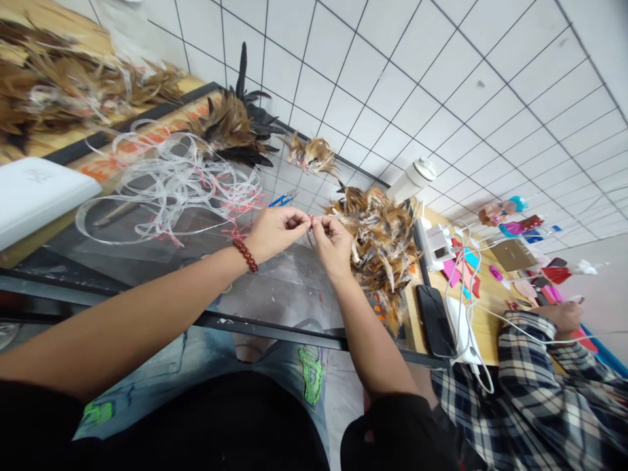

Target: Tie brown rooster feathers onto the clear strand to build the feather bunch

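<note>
My left hand (280, 230), with a beaded bracelet (244, 255) at its wrist, meets my right hand (332, 241) over the glass-topped table (279, 288). Both hands are pinched closed, fingertips nearly touching, on something small and reddish that I cannot make out. Just right of my right hand lies a big heap of brown feathers (385, 239). A tangle of clear strips with pink ties (171, 180) spreads to the left of my left hand. Blue tweezers or snips (282, 199) rest just behind it.
Dark and brown feathers (235, 127) and a small feather bunch (314, 156) lie at the back. A white bottle (415, 176), black phone (435, 320) and cables stand right. A white box (44, 196) sits left. A person in a plaid sleeve (527, 353) works at far right.
</note>
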Action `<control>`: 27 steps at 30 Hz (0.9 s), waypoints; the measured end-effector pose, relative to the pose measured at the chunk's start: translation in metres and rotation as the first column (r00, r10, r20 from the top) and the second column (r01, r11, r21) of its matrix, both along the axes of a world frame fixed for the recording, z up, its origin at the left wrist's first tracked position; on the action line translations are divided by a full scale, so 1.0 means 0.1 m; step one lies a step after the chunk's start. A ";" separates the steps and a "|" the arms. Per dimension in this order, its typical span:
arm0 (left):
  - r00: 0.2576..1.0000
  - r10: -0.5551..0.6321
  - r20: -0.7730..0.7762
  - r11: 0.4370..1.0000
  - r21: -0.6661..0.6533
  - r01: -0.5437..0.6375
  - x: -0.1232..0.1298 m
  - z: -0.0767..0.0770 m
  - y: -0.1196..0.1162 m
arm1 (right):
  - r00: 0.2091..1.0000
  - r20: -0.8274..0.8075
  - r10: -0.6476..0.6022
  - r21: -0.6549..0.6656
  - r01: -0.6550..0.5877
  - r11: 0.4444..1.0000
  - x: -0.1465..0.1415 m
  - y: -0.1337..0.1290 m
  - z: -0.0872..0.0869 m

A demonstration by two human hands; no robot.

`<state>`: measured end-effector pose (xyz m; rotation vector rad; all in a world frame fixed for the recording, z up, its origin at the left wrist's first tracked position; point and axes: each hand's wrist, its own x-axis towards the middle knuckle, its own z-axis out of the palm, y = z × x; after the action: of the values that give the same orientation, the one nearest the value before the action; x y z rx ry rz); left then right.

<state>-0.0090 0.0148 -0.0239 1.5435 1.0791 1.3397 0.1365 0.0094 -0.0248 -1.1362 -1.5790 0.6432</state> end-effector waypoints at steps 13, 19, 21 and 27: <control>0.996 0.022 -0.088 0.998 0.063 -0.016 -0.01 -0.11 0.05 | 0.972 0.227 -0.062 0.168 0.023 0.986 0.02 -0.03 0.02; 0.996 -0.013 -0.090 0.998 0.061 0.019 -0.01 -0.04 0.03 | 0.994 -0.099 -0.041 -0.106 0.030 0.994 0.03 0.02 0.03; 0.997 0.013 -0.078 0.998 0.069 -0.007 -0.01 -0.01 0.02 | 0.990 -0.132 -0.041 -0.139 0.022 0.990 0.04 0.03 0.04; 0.984 0.066 -0.166 0.984 0.174 -0.037 -0.01 -0.07 0.02 | 0.995 0.093 -0.047 0.031 0.044 0.999 0.04 -0.03 0.05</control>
<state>-0.0103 0.0169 -0.0306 1.7948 1.1405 1.3841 0.1401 0.0068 -0.0195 -1.1923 -1.6321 0.5422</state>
